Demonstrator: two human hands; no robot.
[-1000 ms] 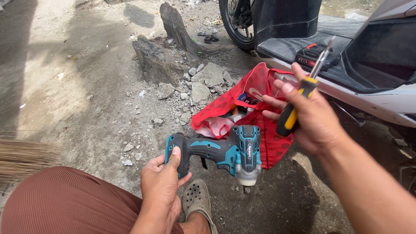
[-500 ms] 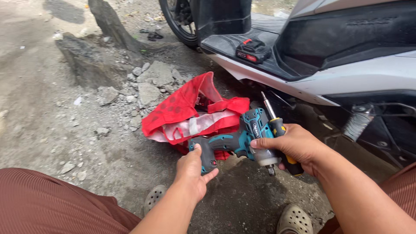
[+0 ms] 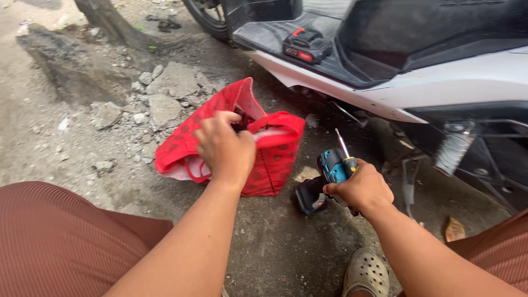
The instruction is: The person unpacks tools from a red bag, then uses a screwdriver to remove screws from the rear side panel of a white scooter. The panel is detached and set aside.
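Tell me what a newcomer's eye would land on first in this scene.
The bright red bag on the gravelly ground at centre stands out most, with the left hand reaching into its open top. Just right of it, the right hand grips a teal and black cordless drill together with a screwdriver. Behind them, a white and black scooter fills the upper right, a small black and red battery pack lying on its footboard.

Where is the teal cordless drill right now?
In the head view, the teal cordless drill is right of centre, gripped by the right hand just above the ground, beside the red bag and below the scooter.
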